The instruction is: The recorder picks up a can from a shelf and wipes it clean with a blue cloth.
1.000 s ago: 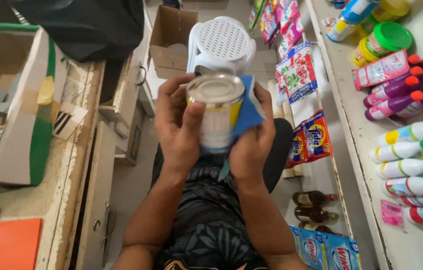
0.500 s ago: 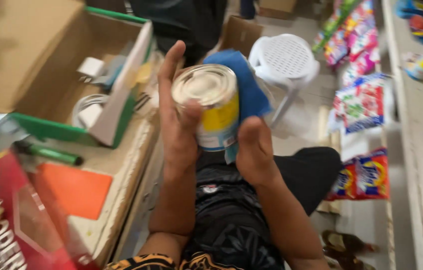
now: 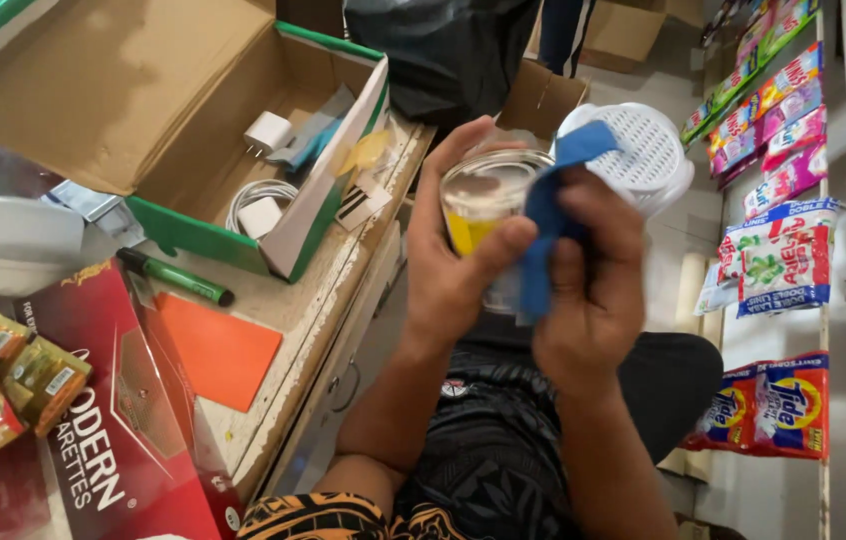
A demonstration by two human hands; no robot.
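Left hand is raised in front of the chest, forearm coming up from lower centre, palm toward the camera side. Its grip is wrapped shut around a tin can, thumb across the front, fingers behind. Right hand comes up alongside, touching the left; its grip is pinched shut on a blue cloth, pressing the cloth against the can's right side and rim.

Can sits mid-air over the lap, between both hands, just off the desk's edge. Long axis roughly vertical, tilted slightly — silver top end points up and toward the camera. Yellow label shows on the left face; the lower part is hidden by fingers and cloth.

Edges and room:
- Desk edge runs diagonally just left of the left forearm; open gap down to the floor between them.
- On the desk: an open cardboard box with green trim, a green marker and an orange card near the edge, a red carton at lower left.
- White plastic stool is directly behind the hands.
- Shelf of detergent packets lines the right side — a narrow aisle between it and the right elbow.
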